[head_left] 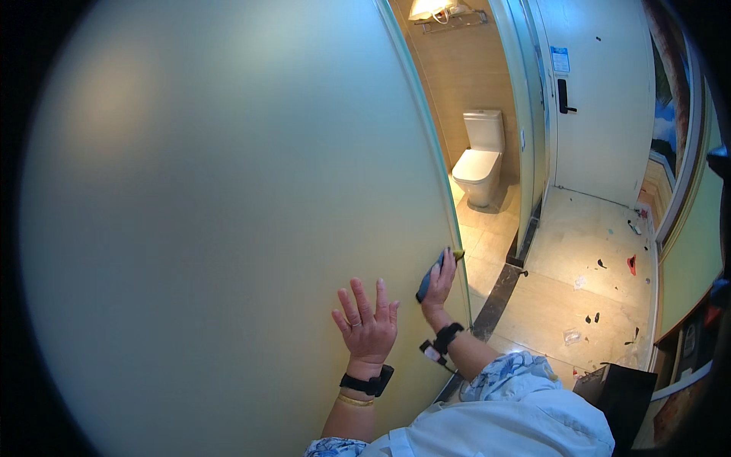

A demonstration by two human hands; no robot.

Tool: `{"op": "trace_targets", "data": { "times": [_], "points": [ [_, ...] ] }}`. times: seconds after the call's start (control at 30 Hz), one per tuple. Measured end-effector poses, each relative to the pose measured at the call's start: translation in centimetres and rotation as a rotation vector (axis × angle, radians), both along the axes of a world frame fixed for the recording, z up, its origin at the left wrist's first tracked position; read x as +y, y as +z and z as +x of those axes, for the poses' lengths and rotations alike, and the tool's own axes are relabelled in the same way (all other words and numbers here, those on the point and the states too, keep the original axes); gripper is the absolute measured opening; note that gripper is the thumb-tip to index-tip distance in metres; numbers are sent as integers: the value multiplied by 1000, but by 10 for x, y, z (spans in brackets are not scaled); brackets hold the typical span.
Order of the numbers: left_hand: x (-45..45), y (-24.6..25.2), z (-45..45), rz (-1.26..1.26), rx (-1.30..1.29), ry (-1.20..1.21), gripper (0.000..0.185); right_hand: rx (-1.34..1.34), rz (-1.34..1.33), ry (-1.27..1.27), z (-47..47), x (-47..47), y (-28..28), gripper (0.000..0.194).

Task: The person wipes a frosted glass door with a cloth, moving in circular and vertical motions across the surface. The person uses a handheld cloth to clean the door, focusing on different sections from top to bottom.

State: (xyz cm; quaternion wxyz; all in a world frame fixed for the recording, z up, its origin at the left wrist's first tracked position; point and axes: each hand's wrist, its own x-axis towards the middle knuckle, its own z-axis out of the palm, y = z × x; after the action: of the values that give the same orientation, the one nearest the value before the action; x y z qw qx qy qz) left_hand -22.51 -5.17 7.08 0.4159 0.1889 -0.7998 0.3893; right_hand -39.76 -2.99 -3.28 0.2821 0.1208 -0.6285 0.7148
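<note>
A large frosted glass panel (228, 228) fills the left and middle of the view. My left hand (370, 331), fingers spread, appears to rest palm-first against it and holds nothing. To its right, my right hand (440, 285) has a blue cloth (425, 284) with a yellowish part under its palm, pressed to the glass close to the panel's vertical edge (437, 154). The fingers cover much of the cloth. Both wrists wear black bands, and a small device hangs from the right one.
Past the glass edge stands a white toilet (478, 165) under a wall rack (454, 21). A dark stone threshold (498, 294) borders a tiled floor (531, 303) strewn with scraps. Farther off is a white door (602, 114) with a black handle. A dark box-like object (625, 394) stands at lower right.
</note>
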Motion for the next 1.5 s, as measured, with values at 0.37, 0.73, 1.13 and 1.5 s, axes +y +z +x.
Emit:
{"op": "trace_targets", "data": {
  "times": [0.37,0.73,1.13,1.5],
  "points": [
    [0,0,-3,-3,15,-39,53,229,40,2,-12,4,26,46],
    [-5,-3,-7,-9,-37,-81,50,41,112,-3,53,-21,-3,52],
    [0,6,0,85,-219,-144,38,-582,-23,59,18,-18,-24,52],
    [7,4,27,139,-156,-111,37,-16,-1,-10,-11,-3,16,46]
  ]
}}
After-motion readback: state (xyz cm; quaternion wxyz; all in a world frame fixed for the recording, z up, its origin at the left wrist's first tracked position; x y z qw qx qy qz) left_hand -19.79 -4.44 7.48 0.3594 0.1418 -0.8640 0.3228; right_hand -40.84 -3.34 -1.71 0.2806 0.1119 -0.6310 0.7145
